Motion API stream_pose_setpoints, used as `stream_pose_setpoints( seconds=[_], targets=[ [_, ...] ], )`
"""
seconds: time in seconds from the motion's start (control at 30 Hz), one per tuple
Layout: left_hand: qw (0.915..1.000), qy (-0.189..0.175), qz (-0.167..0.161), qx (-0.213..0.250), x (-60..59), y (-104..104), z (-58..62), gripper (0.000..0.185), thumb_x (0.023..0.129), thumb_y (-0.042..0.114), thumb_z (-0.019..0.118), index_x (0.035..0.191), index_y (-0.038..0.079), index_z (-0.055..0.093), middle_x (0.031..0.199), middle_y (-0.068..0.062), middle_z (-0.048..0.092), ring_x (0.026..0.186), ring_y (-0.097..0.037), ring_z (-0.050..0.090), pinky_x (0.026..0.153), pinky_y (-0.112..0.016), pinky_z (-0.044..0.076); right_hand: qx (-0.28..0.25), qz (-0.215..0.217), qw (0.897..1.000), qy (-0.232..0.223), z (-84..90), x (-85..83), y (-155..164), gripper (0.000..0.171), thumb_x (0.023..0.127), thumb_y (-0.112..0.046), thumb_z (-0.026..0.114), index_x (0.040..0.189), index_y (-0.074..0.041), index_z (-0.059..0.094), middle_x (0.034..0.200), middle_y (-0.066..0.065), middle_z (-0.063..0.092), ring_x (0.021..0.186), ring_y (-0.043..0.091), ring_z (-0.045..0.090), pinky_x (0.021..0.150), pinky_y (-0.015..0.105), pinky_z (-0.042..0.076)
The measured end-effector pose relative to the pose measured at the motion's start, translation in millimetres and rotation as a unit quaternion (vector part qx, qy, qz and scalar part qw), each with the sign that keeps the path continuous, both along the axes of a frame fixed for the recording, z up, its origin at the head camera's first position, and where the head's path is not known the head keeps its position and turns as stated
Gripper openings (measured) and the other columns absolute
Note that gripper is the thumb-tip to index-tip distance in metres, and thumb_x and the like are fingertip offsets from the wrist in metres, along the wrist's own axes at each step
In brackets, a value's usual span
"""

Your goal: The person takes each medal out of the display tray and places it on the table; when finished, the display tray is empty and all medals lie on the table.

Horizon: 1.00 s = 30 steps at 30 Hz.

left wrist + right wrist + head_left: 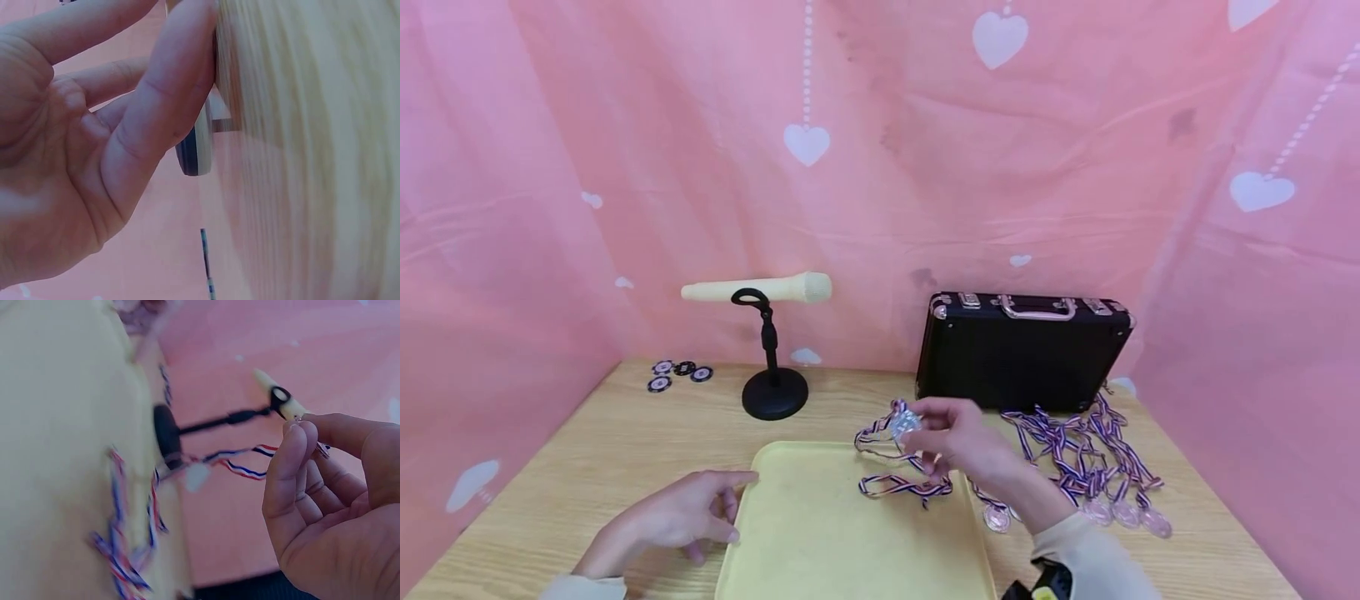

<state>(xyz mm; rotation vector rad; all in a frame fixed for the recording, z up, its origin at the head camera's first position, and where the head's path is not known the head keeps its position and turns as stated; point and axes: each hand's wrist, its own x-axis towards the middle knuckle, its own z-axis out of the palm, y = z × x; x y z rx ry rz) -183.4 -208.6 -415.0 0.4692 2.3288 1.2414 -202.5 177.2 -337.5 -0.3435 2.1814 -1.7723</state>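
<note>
Above the far right part of a pale yellow tray (827,542), my right hand (970,442) pinches a silvery medal (905,424) between thumb and fingers. Its red, white and blue striped ribbon (895,484) trails down onto the tray; the right wrist view shows this ribbon (152,506) hanging from the pinch, with the medal mostly hidden by the fingertips. My left hand (681,510) is at the tray's left rim, its fingers loosely bent and fingertips at the edge. In the left wrist view the left hand (81,156) grips nothing that shows.
More medals (1126,514) with tangled striped ribbons (1067,446) lie right of the tray. Behind them stands a black case (1022,354) with a metal handle. A cream microphone (767,289) sits on a black stand (775,393) at the back, near several poker chips (685,367).
</note>
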Motion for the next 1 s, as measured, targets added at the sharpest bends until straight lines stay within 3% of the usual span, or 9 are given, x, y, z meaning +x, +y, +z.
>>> stream_pose_setpoints(
  seconds=[0.3, 0.43, 0.57, 0.77, 1.0],
  targets=[
    [0.9999, -0.008, 0.009, 0.000, 0.4, -1.6, 2.4, 0.083, 0.087, 0.001, 0.082, 0.157, -0.010, 0.039, 0.092, -0.007, 0.055, 0.069, -0.017, 0.057, 0.047, -0.033, 0.058, 0.006, -0.034, 0.998, 0.046, 45.2, -5.0, 51.6, 0.034, 0.098, -0.009, 0.072, 0.130, 0.001, 0.063, 0.089, 0.002, 0.072, 0.062, 0.013, 0.061, 0.056, 0.027, 0.058],
    [0.9998, -0.014, 0.012, 0.001, 0.4, -1.6, 2.1, 0.083, 0.087, 0.002, 0.083, 0.157, -0.009, 0.039, 0.093, -0.008, 0.055, 0.071, -0.019, 0.058, 0.047, -0.034, 0.058, -0.039, -0.050, 0.996, 0.067, 64.4, -3.5, 73.0, 0.023, 0.100, -0.006, 0.070, 0.122, -0.011, 0.069, 0.090, 0.002, 0.073, 0.063, 0.013, 0.061, 0.056, 0.028, 0.060],
    [0.9999, -0.005, 0.009, -0.003, 0.7, -1.4, -0.5, 0.083, 0.086, 0.002, 0.083, 0.156, -0.011, 0.040, 0.091, -0.008, 0.055, 0.064, -0.019, 0.057, 0.047, -0.035, 0.058, -0.090, -0.055, 0.991, 0.079, 82.6, -2.7, 93.9, 0.026, 0.101, -0.001, 0.067, 0.120, -0.018, 0.071, 0.088, 0.002, 0.075, 0.061, 0.013, 0.060, 0.055, 0.027, 0.060],
    [1.0000, -0.004, 0.007, -0.001, 0.7, 0.1, -0.5, 0.082, 0.087, 0.000, 0.082, 0.155, -0.013, 0.039, 0.091, -0.007, 0.055, 0.059, -0.020, 0.054, 0.046, -0.035, 0.059, -0.157, -0.058, 0.982, 0.090, 96.8, -1.2, 136.0, 0.032, 0.105, 0.005, 0.057, 0.121, -0.016, 0.074, 0.091, 0.004, 0.077, 0.062, 0.014, 0.064, 0.054, 0.027, 0.059],
    [1.0000, 0.001, -0.002, 0.003, 0.9, 0.2, -1.3, 0.082, 0.087, 0.001, 0.082, 0.155, -0.013, 0.038, 0.092, -0.007, 0.055, 0.061, -0.019, 0.056, 0.046, -0.036, 0.059, -0.220, -0.065, 0.968, 0.101, 105.6, 13.8, 188.0, 0.039, 0.105, 0.013, 0.047, 0.126, -0.008, 0.073, 0.094, 0.010, 0.079, 0.064, 0.020, 0.069, 0.057, 0.029, 0.062]
  ],
)
